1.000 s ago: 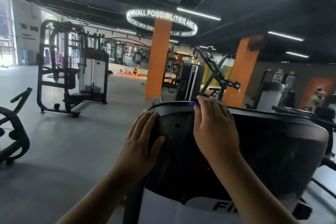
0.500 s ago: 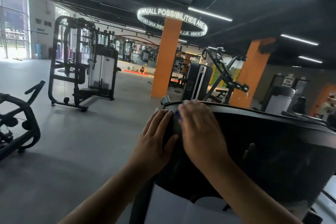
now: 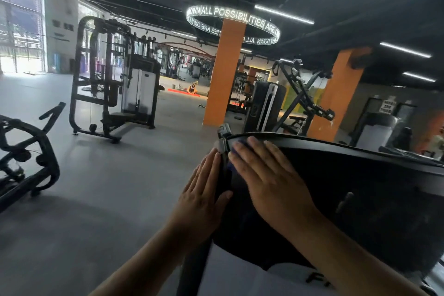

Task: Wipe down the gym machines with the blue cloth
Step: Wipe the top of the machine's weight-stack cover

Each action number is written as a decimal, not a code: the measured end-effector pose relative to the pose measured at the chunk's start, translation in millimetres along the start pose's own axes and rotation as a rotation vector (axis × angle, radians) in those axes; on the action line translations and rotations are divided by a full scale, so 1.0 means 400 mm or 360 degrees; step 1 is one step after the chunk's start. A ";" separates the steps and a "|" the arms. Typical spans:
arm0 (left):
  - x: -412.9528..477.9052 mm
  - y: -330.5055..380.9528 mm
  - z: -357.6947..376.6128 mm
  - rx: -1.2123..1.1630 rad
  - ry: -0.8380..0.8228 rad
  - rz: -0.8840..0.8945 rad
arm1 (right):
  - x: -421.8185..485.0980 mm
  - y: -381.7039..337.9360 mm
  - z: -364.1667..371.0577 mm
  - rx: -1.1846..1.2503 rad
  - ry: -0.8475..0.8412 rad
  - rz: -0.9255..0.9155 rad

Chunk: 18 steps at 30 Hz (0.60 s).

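Your right hand (image 3: 266, 175), fingers flat and spread, has slid the blue cloth (image 3: 240, 145) left to the machine cover's (image 3: 360, 175) top-left corner. Your left hand (image 3: 201, 197) lies flat, bracing its side. The top edge looks wiped.

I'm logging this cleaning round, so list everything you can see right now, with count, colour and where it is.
blue cloth: one, blue, mostly hidden under the right hand, at the shroud's top left corner
machine shroud: one, black, near right
cable machine: one, black frame with a white panel, left of centre
curved frame: one, black, far left
centre pillar: one, orange, ringed by the sign
right pillar: one, orange, behind the shroud
ring sign: one, white lit letters, by the ceiling
floor: grey
left hand: flat against the shroud's left edge
right hand: pressing flat on the cloth
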<state>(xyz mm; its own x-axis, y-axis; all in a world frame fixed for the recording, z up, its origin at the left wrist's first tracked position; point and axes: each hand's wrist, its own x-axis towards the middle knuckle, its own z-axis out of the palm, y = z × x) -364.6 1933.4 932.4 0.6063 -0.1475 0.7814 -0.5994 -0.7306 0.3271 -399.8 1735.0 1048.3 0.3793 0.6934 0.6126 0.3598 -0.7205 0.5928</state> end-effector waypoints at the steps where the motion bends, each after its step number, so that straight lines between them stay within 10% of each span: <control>1: -0.001 -0.001 -0.003 0.0000 -0.0008 -0.0008 | 0.007 0.020 -0.004 0.0023 0.0048 0.0141; 4: 0.002 0.005 -0.006 -0.0048 -0.0049 -0.0051 | 0.019 0.022 -0.008 0.0110 0.0167 0.0504; 8: 0.005 -0.005 -0.006 -0.0064 -0.0055 0.0024 | 0.007 -0.060 0.015 0.0060 -0.0057 -0.0079; 14: 0.000 0.002 -0.018 -0.0036 -0.0101 -0.0041 | 0.101 0.010 -0.023 0.0086 -0.0045 0.0437; 18: 0.007 0.004 -0.016 -0.0055 -0.0075 -0.0001 | 0.114 -0.056 -0.005 0.0029 -0.0234 0.0099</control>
<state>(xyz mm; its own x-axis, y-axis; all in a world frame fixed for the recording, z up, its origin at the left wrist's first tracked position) -367.4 1935.9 938.5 0.6302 -0.1792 0.7554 -0.6163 -0.7073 0.3463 -392.3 1782.6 1064.0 0.5214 0.6403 0.5641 0.3466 -0.7629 0.5457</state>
